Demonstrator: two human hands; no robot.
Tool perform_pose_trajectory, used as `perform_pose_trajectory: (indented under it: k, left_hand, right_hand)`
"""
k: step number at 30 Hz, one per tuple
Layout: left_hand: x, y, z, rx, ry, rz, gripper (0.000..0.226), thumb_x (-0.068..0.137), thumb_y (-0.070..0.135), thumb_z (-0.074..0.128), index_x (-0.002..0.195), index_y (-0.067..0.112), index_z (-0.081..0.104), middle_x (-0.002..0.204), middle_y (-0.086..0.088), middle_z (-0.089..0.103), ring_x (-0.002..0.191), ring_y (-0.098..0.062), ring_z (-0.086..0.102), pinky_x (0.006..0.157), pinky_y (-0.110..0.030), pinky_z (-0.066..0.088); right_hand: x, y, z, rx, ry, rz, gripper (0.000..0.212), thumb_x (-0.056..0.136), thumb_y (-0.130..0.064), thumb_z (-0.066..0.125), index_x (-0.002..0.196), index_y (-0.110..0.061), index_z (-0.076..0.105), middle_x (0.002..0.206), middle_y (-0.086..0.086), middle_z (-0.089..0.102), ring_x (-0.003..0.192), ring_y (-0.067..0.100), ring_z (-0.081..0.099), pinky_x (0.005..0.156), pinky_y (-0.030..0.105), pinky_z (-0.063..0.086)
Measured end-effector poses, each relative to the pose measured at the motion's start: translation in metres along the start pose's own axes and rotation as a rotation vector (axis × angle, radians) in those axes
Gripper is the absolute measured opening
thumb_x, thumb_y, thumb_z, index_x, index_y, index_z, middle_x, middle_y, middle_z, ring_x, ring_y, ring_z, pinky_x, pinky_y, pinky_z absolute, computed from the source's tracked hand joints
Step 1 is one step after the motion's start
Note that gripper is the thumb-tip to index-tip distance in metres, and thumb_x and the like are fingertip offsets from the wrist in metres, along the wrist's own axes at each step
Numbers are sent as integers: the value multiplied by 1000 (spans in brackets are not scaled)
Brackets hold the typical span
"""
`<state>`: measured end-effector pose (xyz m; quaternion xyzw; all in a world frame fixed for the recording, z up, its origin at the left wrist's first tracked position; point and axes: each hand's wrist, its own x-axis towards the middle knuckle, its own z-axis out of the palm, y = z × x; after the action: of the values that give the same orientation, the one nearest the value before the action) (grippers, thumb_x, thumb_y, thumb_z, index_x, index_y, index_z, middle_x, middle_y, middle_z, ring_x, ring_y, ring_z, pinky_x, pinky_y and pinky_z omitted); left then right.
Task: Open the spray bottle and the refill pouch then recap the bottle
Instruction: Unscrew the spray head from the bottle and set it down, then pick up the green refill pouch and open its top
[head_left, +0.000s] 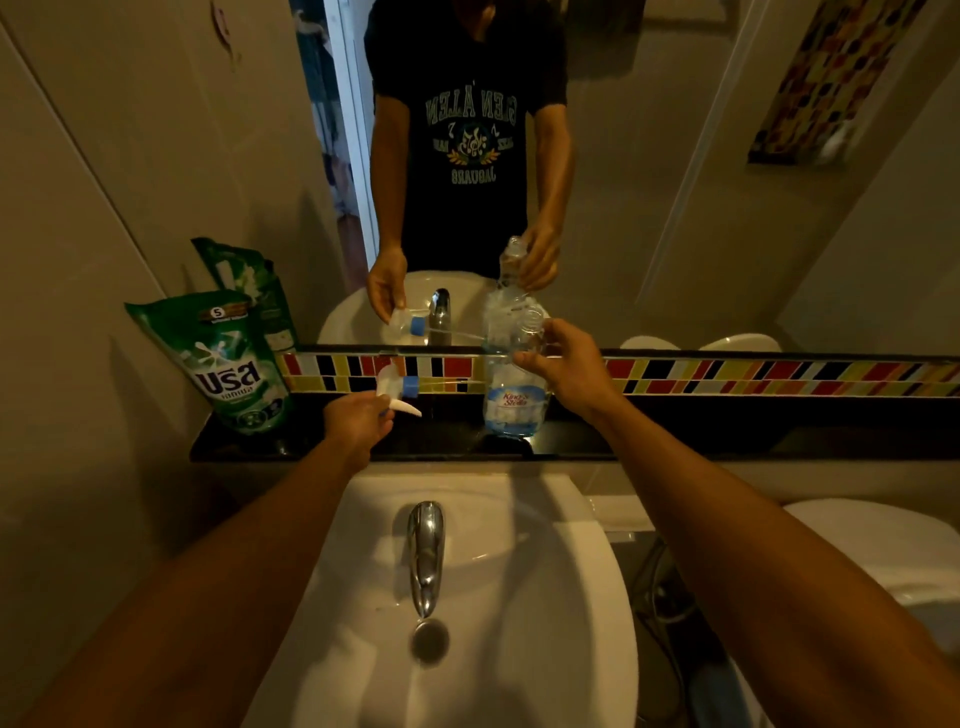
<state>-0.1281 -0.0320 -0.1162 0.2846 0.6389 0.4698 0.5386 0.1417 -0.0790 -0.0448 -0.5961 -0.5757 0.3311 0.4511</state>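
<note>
A clear spray bottle (515, 396) with a blue and white label stands on the black ledge (675, 436) behind the sink, its neck uncapped. My right hand (563, 366) grips the bottle's upper part. My left hand (358, 421) holds the white spray head (397, 389), whose blue collar and thin dip tube point right toward the bottle. The head is off the bottle, to its left. A green refill pouch (236, 364) leans against the wall at the ledge's left end, untouched.
A white sink (545, 597) with a chrome tap (426, 551) lies below the ledge. A mirror (675, 182) above the coloured tile strip reflects a person and both hands. A white toilet (883, 551) stands at the right.
</note>
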Motion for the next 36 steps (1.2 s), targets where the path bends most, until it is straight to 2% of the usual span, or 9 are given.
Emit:
perform_pose_trajectory:
  k: [4,11,16,19,25,28,30,33,36]
  left_hand:
    - [12,-16,4,90,-39,-12,34,95,4,60,128,0,60,114,-20,65,96,-23,65,67,-24,54]
    - [35,-43,5,317,-54,68,29,91,1,64,120,-2,64,101,-17,65,85,-21,63,79,-32,55]
    - [43,-56,7,459,21,147,30,93,6,63,123,3,65,113,-19,68,108,-33,66,92,-41,55]
    - [39,-59,12,541,66,209,30,96,8,60,125,2,65,117,-19,67,112,-34,64,89,-35,50]
    - [39,-69,15,592,79,229,26,95,10,62,119,3,67,116,-18,68,110,-32,65,90,-38,51]
    - [40,-66,16,645,92,235,30,92,11,65,121,2,66,120,-20,66,110,-34,64,90,-40,52]
    - [40,-64,15,685,111,239,39,90,14,68,127,3,62,126,-20,63,113,-35,63,92,-44,54]
    - [31,-58,8,689,111,258,43,90,16,69,130,3,60,126,-19,64,114,-35,63,92,-42,52]
    - [18,-51,-8,665,101,304,50,88,21,72,134,6,57,123,-16,65,112,-31,63,88,-37,49]
  right_hand:
    - [11,2,21,-18,-44,-6,39,94,-15,73,131,-12,60,109,-13,65,99,4,64,82,24,54]
    - [21,11,43,-62,-65,-10,38,95,-14,72,131,-17,59,108,-16,63,96,-5,60,77,13,47]
    - [25,18,47,-90,-56,-28,43,95,-15,72,135,-16,57,119,-8,63,100,-4,59,79,14,48]
    - [25,26,48,-91,-64,-22,52,95,-12,72,142,-16,53,133,-2,63,115,5,60,91,23,54]
    - [21,41,52,-117,-59,39,56,94,-7,72,143,-20,51,142,0,59,133,16,55,103,46,55]
    - [16,46,55,-117,-48,36,70,90,-12,77,150,-26,44,148,-2,55,137,18,52,103,50,55]
    - [11,48,59,-97,10,20,78,88,-16,79,153,-31,38,150,-3,50,137,17,51,102,47,56]
    - [-9,43,68,-87,198,-4,64,93,-21,74,147,-26,40,145,1,49,127,13,55,95,35,57]
    - [-30,35,82,-120,300,-72,38,95,-23,71,126,-25,50,122,-4,57,105,9,63,81,28,61]
